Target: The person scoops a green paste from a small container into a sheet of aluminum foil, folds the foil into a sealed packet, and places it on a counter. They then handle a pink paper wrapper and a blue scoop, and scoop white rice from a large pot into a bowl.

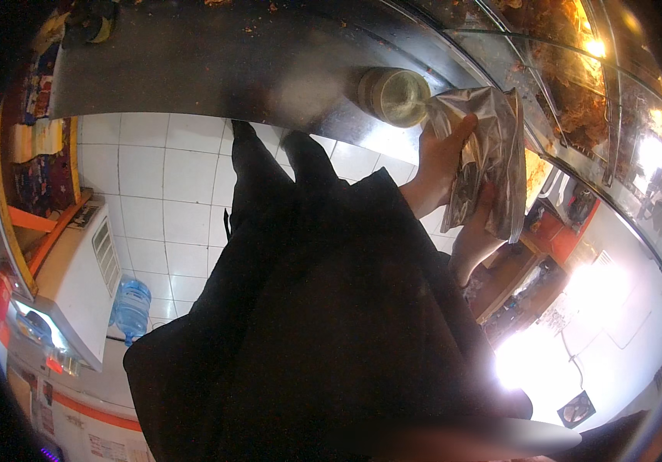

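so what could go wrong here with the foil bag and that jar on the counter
1. The silver foil bag, held in both hands, nearly touches the round jar; a swing could knock it.
2. The jar sits near the steel counter edge and might fall onto the tiled floor.

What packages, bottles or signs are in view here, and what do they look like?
Foil bag: crinkled silver, held in both hands by the steel counter.
Jar: round, pale lid, on the counter beside the bag.
Water bottle: big, blue, on the tiled floor, left.
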Demonstrator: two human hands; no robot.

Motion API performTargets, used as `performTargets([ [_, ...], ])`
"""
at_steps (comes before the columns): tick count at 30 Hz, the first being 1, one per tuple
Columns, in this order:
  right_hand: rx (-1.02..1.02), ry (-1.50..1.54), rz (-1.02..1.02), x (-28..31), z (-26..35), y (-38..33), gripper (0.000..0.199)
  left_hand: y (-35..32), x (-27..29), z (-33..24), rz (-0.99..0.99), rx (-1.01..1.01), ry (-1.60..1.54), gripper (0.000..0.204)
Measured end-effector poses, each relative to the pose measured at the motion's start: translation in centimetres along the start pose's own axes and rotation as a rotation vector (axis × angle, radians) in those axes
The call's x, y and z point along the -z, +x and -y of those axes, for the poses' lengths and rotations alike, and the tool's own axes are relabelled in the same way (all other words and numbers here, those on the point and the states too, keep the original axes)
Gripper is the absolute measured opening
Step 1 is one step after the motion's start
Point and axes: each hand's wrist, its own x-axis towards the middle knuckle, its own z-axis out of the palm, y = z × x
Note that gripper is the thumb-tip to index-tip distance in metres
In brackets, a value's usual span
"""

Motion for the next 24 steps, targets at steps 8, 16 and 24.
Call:
performTargets([
  [8, 0.007, 0.028, -0.034, -0.7, -0.9, -0.7, 0.028, 0.2, 0.3, -0.4, -0.016, -0.040, 0.050, 0.031],
  [16, -0.093, 0.247, -0.059, -1.0, -2.0, -2.3, 0.030, 0.2, 1.0, -0.1, 0.043, -0.070, 0.172, 0.041],
  [24, -0.170, 0.122, 0.619, -0.6, -11.9, -7.6, 0.074, -0.1, 3.8, -2.1, 0.073, -0.612, 1.329, 0.049],
])
